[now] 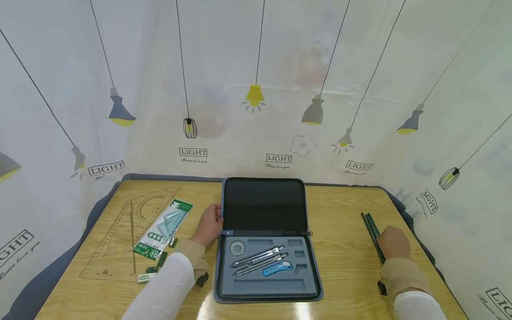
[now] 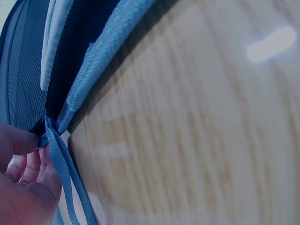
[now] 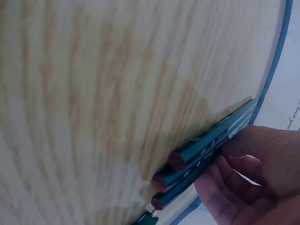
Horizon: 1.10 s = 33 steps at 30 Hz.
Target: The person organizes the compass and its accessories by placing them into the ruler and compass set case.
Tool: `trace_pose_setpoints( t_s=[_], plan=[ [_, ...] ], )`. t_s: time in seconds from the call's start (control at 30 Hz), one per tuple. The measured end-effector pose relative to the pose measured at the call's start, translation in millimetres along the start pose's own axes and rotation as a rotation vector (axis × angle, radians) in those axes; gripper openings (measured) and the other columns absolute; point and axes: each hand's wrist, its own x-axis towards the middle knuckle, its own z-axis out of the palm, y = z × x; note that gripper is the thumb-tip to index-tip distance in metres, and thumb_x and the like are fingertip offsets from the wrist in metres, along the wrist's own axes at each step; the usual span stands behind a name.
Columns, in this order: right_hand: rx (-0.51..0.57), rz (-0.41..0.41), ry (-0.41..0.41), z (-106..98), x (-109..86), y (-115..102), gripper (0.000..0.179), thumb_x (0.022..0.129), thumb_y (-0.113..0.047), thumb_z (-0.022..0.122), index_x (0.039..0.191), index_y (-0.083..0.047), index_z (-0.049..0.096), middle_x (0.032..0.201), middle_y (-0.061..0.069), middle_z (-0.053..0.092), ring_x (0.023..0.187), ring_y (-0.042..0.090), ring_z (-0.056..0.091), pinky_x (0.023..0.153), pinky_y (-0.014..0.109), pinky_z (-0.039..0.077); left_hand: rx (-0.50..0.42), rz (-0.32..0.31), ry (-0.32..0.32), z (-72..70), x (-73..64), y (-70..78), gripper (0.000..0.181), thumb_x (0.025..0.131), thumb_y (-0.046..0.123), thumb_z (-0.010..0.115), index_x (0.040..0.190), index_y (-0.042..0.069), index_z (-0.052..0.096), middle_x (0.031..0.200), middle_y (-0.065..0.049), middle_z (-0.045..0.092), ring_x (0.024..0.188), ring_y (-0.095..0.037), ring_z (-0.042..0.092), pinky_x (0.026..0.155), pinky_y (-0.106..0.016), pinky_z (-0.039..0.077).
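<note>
A blue-grey zip case (image 1: 264, 204) lies open in the middle of the table, its lid raised at the back. In its grey moulded tray (image 1: 268, 284) are two silver drawing compasses (image 1: 258, 257), a blue utility knife (image 1: 278, 268) and a round grey disc (image 1: 237, 248). My left hand (image 1: 210, 226) pinches the case's left edge by the hinge, where blue binding tape (image 2: 63, 161) hangs beside the fingers. At the right, several dark green pencils (image 3: 206, 150) with reddish ends lie side by side. My right hand (image 1: 394, 243) grips them between thumb and curled fingers.
Large transparent set squares (image 1: 132, 240) lie at the left. Over them rests a green and white ruler packet (image 1: 163, 230). Small green-sleeved erasers (image 1: 162, 258) sit below it. A curtain printed with lamps (image 1: 256, 133) stands behind the wooden table (image 1: 340, 213).
</note>
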Motion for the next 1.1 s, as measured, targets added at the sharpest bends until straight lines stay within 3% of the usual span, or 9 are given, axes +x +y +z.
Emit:
trace_pose_setpoints(
  t_s=[0.27,0.5,0.67,0.77,0.83,1.0,1.1],
  plan=[
    [-0.035,0.007,0.014,4,5.3,2,0.024,0.088,-0.004,0.051,0.067,0.004,0.061,0.061,0.016,0.060,0.053,0.025,0.056,0.046,0.041,0.045,0.015,0.006,0.001,0.6,2.0,-0.3,0.034,0.084,-0.007,0.056,0.117,-0.008,0.051,0.095,-0.017,0.054,0.088,-0.026,0.052,0.080,-0.039,0.045],
    [-0.021,0.009,0.061,6,10.4,2,0.025,0.087,-0.005,0.050,0.066,0.001,0.060,0.063,0.015,0.060,0.053,0.024,0.054,0.045,0.039,0.042,-0.002,-0.004,-0.009,0.4,1.3,1.3,0.034,0.084,-0.007,0.056,0.118,-0.008,0.051,0.095,-0.017,0.054,0.087,-0.026,0.052,0.080,-0.038,0.046],
    [0.012,-0.022,0.073,-2,9.4,-22,0.027,0.089,-0.012,0.056,0.063,-0.005,0.052,0.055,0.005,0.048,0.050,0.018,0.042,0.045,0.032,0.033,0.006,-0.010,-0.004,0.5,1.1,0.1,0.033,0.085,-0.007,0.055,0.117,-0.007,0.051,0.095,-0.016,0.054,0.088,-0.026,0.051,0.079,-0.038,0.045],
    [0.044,-0.080,0.085,-6,5.9,-39,0.033,0.089,-0.011,0.057,0.061,-0.011,0.039,0.053,0.000,0.034,0.048,0.015,0.032,0.046,0.029,0.026,0.015,-0.007,0.001,1.0,0.9,-0.8,0.033,0.084,-0.007,0.055,0.117,-0.007,0.051,0.095,-0.016,0.054,0.088,-0.026,0.051,0.079,-0.038,0.045],
    [0.058,-0.122,0.097,-9,2.6,-51,0.032,0.089,-0.009,0.056,0.063,-0.012,0.037,0.056,-0.001,0.032,0.049,0.014,0.030,0.047,0.029,0.024,0.016,-0.008,0.000,1.2,0.8,-1.0,0.033,0.084,-0.007,0.056,0.117,-0.007,0.051,0.095,-0.016,0.054,0.088,-0.026,0.052,0.079,-0.038,0.045],
    [0.078,-0.196,0.089,-15,-5.5,-77,0.012,0.088,-0.006,0.053,0.079,0.002,0.057,0.066,0.008,0.050,0.054,0.016,0.039,0.051,0.031,0.031,0.008,-0.005,0.002,1.5,0.9,-1.8,0.033,0.084,-0.007,0.055,0.117,-0.007,0.051,0.095,-0.016,0.054,0.087,-0.026,0.052,0.079,-0.038,0.045],
    [0.082,-0.212,0.072,-13,-7.4,-88,0.015,0.089,-0.006,0.054,0.092,0.006,0.062,0.076,0.016,0.059,0.056,0.017,0.045,0.053,0.031,0.036,0.008,0.001,0.008,1.8,1.1,-2.3,0.033,0.083,-0.007,0.055,0.116,-0.007,0.051,0.095,-0.017,0.055,0.088,-0.027,0.052,0.079,-0.038,0.045]
  ],
)
